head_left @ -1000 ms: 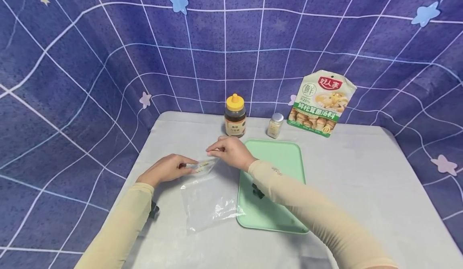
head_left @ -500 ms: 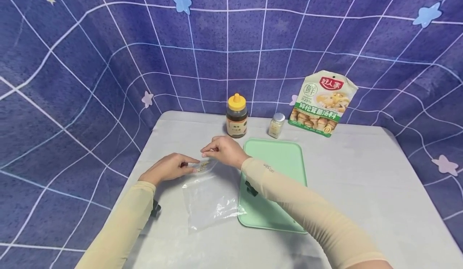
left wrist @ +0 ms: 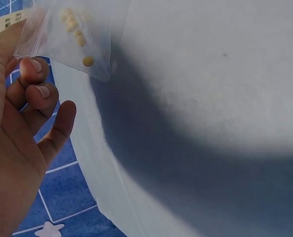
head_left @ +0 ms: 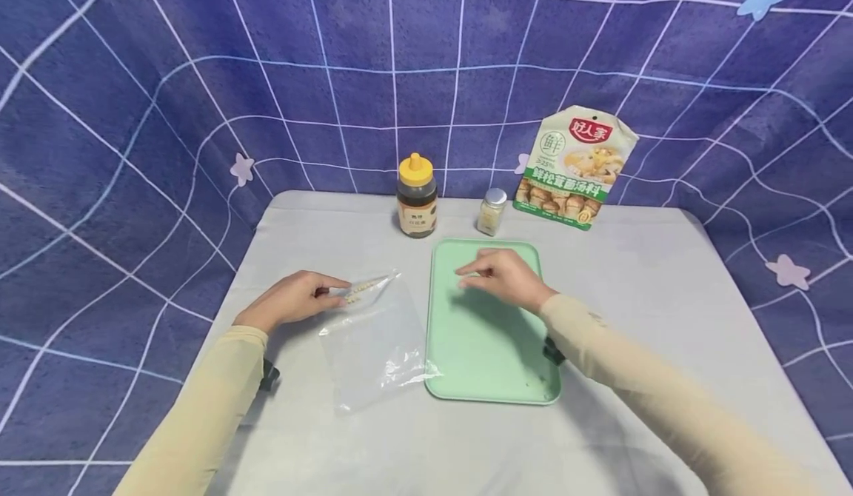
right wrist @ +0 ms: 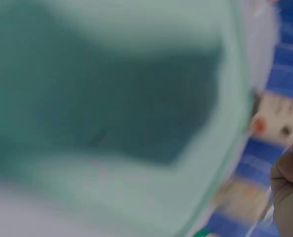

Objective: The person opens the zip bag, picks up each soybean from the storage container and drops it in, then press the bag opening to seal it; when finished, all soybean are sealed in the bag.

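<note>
My left hand (head_left: 293, 300) pinches a clear plastic zip bag (head_left: 373, 355) by its upper left part, near the left of the table. Inside that end of the bag lie several small round yellow beans (left wrist: 81, 39), seen closely in the left wrist view. The bag's lower right corner overlaps the edge of a light green tray (head_left: 493, 355). Over the upper part of this tray hovers my right hand (head_left: 505, 280), its thumb and index finger apart with nothing seen between them. A few tiny specks show at the tray's lower right corner.
Along the back of the white table stand a dark bottle with a yellow cap (head_left: 417, 196) and a small silver-capped glass jar (head_left: 492, 213). A green and white soup seasoning packet (head_left: 576, 168) leans against the blue patterned curtain (head_left: 426, 44).
My right hand has left the beans' end of the bag and moved right, over the tray. The left hand keeps its hold on the bag. The head view has shifted slightly.
</note>
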A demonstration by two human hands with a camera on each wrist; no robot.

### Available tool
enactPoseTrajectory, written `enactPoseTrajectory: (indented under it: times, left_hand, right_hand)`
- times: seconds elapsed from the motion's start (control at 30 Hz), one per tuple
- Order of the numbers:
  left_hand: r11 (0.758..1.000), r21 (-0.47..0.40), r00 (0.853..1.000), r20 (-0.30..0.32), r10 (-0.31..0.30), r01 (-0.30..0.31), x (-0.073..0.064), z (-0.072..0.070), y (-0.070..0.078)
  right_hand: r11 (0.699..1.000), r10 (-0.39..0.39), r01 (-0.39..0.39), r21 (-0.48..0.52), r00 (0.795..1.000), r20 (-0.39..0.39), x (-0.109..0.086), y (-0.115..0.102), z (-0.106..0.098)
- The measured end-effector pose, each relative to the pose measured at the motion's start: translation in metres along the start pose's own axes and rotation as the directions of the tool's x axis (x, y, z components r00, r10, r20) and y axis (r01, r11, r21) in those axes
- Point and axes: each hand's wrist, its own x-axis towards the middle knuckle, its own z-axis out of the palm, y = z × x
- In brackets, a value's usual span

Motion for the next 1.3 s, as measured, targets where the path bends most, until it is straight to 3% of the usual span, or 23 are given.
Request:
enactPoseTrajectory:
  times: [0.17, 0.3, 0.43, 0.6, 0.73, 0.9, 1.03, 1.17, 1.3]
  left_hand:
    - [1.0, 0.028, 1.0, -0.02, -0.001, 0.001, -0.003, -0.011, -0.003]
    - [0.999, 0.032, 1.0, -0.03, -0.006, 0.007, -0.004, -0.014, -0.003]
    - [0.999, 0.037, 1.0, -0.02, -0.018, 0.019, -0.007, -0.014, -0.004]
    - [0.999, 0.031, 0.999, -0.029, -0.013, 0.013, -0.007, -0.011, -0.003]
    - [1.0, 0.026, 0.999, -0.032, 0.005, -0.004, -0.004, -0.006, 0.0]
    - [0.999, 0.019, 0.999, -0.02, 0.032, -0.032, 0.002, -0.001, 0.004]
    - [0.999, 0.021, 0.999, -0.027, 0.036, -0.035, 0.002, 0.0, 0.003]
    - [0.999, 0.015, 0.999, -0.016, 0.032, -0.031, 0.002, 0.0, 0.004]
    - [0.999, 0.005, 0.999, -0.006, 0.033, -0.033, 0.003, 0.002, 0.006]
  right_hand:
    - [0.999, 0.047, -0.047, -0.008, 0.996, 0.074, -0.064, 0.021, -0.017]
    - [1.0, 0.019, -0.019, 0.003, 0.989, 0.149, -0.106, 0.022, -0.017]
    - [0.999, -0.007, 0.0, 0.033, 0.978, 0.208, -0.132, 0.02, -0.008]
    - [1.0, 0.024, -0.021, -0.015, 0.971, 0.236, -0.149, 0.017, 0.001]
    - [0.996, 0.046, -0.026, -0.088, 0.972, 0.231, -0.16, 0.017, 0.004]
    - [0.994, 0.047, -0.024, -0.109, 0.975, 0.217, -0.171, 0.021, 0.006]
    - [0.994, 0.023, 0.0, -0.109, 0.979, 0.204, -0.167, 0.02, 0.006]
    - [0.998, 0.005, 0.005, -0.062, 0.986, 0.166, -0.147, 0.016, -0.003]
    - [1.0, -0.006, 0.008, -0.017, 0.994, 0.107, -0.102, 0.009, -0.012]
